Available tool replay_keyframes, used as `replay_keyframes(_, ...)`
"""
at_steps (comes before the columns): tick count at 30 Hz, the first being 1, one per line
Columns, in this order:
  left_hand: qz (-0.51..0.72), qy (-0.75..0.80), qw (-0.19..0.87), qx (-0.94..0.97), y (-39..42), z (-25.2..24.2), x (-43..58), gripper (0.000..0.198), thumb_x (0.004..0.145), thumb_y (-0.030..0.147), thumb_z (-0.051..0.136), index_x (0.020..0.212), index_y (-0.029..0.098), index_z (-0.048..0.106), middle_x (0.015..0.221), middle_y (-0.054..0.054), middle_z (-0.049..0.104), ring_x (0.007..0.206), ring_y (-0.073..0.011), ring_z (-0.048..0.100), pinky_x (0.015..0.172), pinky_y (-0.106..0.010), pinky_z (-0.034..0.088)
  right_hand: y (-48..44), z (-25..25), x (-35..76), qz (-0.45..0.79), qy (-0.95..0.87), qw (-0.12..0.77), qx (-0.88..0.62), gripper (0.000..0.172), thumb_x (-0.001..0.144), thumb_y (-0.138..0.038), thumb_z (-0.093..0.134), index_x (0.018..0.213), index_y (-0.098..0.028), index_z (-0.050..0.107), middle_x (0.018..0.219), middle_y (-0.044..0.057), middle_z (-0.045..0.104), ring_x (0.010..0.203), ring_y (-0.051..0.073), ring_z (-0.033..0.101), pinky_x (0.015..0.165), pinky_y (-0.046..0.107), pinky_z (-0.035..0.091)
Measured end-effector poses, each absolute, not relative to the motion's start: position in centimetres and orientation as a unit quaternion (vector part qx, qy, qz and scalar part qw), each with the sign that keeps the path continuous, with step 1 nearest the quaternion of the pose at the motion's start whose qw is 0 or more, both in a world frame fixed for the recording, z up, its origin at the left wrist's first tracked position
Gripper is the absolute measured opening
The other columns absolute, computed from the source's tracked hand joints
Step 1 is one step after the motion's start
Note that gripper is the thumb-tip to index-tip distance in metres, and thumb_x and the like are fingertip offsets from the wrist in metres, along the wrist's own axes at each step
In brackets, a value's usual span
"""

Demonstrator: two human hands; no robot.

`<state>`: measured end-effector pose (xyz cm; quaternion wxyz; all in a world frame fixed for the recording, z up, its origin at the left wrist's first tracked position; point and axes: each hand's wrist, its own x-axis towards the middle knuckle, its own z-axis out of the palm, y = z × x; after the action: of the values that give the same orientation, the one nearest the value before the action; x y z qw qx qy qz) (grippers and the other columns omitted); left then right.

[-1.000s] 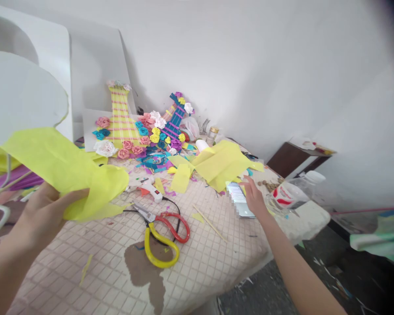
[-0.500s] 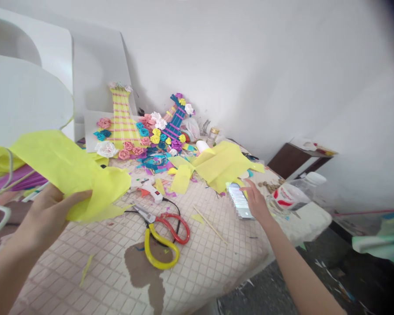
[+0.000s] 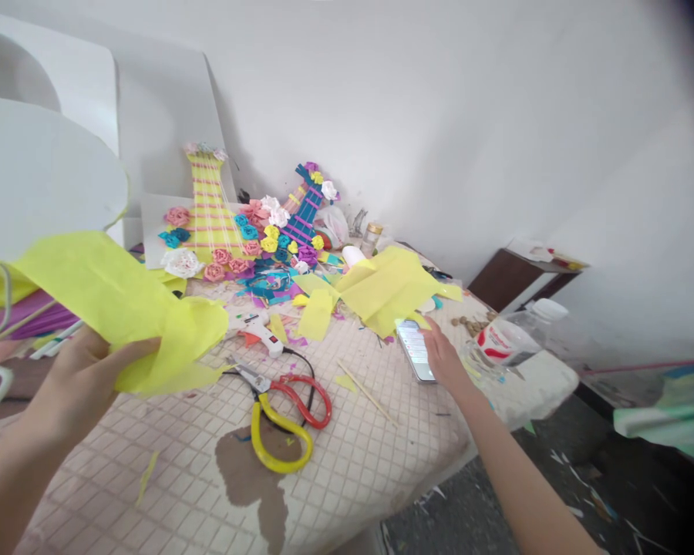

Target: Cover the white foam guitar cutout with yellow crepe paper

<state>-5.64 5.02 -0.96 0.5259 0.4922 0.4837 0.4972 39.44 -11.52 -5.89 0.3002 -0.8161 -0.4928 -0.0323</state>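
Right hand [image 3: 443,356] has eased back, fingers loose and ungripping, the phone [image 3: 415,348] just left of them, seemingly for tapping; left hand [image 3: 84,378] clamps yellow tissue paper [image 3: 109,293] between thumb and fingers, held clear of the table.

Near edge of the beige tiled counter [image 3: 370,462] is lying open. Middle: yellow-and-red-handled scissors [image 3: 277,411], white glue gun [image 3: 260,333] and thin wooden stick [image 3: 367,393] are blocking it. Left: crumpled yellow tissue sheet [image 3: 121,301] is overhanging. Back: paper-flower crafts [image 3: 237,231] are crowding it. Right edge: clear plastic bottle [image 3: 512,339] is lying across.
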Motion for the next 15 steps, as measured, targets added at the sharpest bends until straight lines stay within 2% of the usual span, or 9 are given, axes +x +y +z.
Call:
replay_keyframes(4,0.5,0.483,0.527,0.49,5.35,-1.38,-5.87,0.041,0.051,0.03,0.075,0.087,0.019,0.061,0.087,-0.003,0.069,0.072,-0.0204,0.066,0.049,-0.018,0.052,-11.93,-5.91,39.17,-0.05,-0.478,0.311,-0.82,0.05,0.088,-0.038,0.021,0.134,-0.018,0.03,0.113,0.011,0.06,0.104,0.025,0.054,0.088,0.041,0.039)
replay_keyframes(11,0.498,0.487,0.534,0.48,5.22,-1.35,-5.93,0.037,0.056,0.029,0.073,0.09,0.019,0.061,0.089,-0.001,0.069,0.073,-0.018,0.066,0.051,-0.016,0.052,-12.05,-5.49,38.89,-0.055,-0.445,0.288,-0.846,0.049,0.088,-0.036,0.021,0.13,-0.016,0.036,0.094,0.01,0.066,0.083,0.027,0.061,0.072,0.038,0.044)
replay_keyframes(15,0.501,0.488,0.533,0.477,5.21,-1.52,-6.03,0.035,0.06,0.029,0.071,0.093,0.02,0.061,0.095,0.0,0.069,0.079,-0.0185,0.065,0.054,-0.017,0.052,-11.88,-5.51,38.79,-0.079,-0.436,0.275,-0.853,0.05,0.088,-0.035,0.019,0.13,-0.015,0.036,0.09,0.012,0.067,0.079,0.028,0.061,0.069,0.038,0.043)
